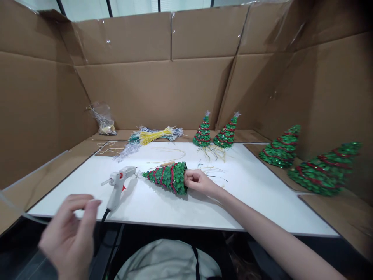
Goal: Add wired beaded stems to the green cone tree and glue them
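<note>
A small green Christmas tree (169, 178) with red garland lies on its side on the white tabletop, its silvery tip pointing left. My right hand (196, 181) is closed at the tree's open base, and part of its fingertips is hidden inside the rim. Raised at the lower left, my left hand (71, 229) is slightly blurred, its thumb and index finger brought together; whatever is between them cannot be made out. A white hot glue gun (117, 184) stands between my left hand and the tree, nozzle toward the tree's tip.
Two trees with stars (203, 132) stand at the back, and two more trees (281, 147) at the right. Bundled wires (157, 135), silvery tinsel (127, 151) and a plastic bag (104, 119) lie farther back. Loose wires (214, 151) are scattered about. Cardboard walls (145, 89) enclose the table.
</note>
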Action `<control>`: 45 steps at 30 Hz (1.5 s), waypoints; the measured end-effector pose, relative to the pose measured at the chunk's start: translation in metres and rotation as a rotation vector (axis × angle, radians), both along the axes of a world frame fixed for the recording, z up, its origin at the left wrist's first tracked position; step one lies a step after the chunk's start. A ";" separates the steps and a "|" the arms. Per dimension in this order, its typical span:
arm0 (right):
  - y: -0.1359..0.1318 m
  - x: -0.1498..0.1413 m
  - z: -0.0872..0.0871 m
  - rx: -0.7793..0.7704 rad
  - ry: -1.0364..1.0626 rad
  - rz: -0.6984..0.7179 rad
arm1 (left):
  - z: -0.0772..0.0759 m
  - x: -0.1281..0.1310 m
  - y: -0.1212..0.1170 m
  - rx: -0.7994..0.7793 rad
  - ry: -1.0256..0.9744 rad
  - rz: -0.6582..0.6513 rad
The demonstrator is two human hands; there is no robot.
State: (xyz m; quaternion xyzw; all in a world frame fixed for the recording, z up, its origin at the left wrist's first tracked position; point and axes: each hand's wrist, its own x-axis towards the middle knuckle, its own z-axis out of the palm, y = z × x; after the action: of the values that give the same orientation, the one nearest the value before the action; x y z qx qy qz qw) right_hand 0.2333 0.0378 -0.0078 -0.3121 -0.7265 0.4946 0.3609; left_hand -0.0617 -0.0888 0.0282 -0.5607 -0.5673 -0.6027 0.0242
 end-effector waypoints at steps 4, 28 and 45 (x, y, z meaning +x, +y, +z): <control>0.001 0.001 -0.001 -0.008 0.007 0.003 | 0.008 0.048 0.030 0.007 0.114 -0.362; 0.002 0.000 -0.001 -0.078 0.043 0.043 | -0.021 0.096 0.087 -0.288 0.295 -0.761; 0.001 -0.001 -0.002 -0.045 0.064 0.081 | -0.024 0.097 0.088 -0.284 0.371 -0.722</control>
State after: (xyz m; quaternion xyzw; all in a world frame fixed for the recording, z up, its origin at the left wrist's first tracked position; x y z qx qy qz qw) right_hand 0.2328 0.0386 -0.0098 -0.2744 -0.7155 0.5346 0.3564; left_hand 0.0356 -0.0005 0.0046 -0.8199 -0.3981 -0.3773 -0.1645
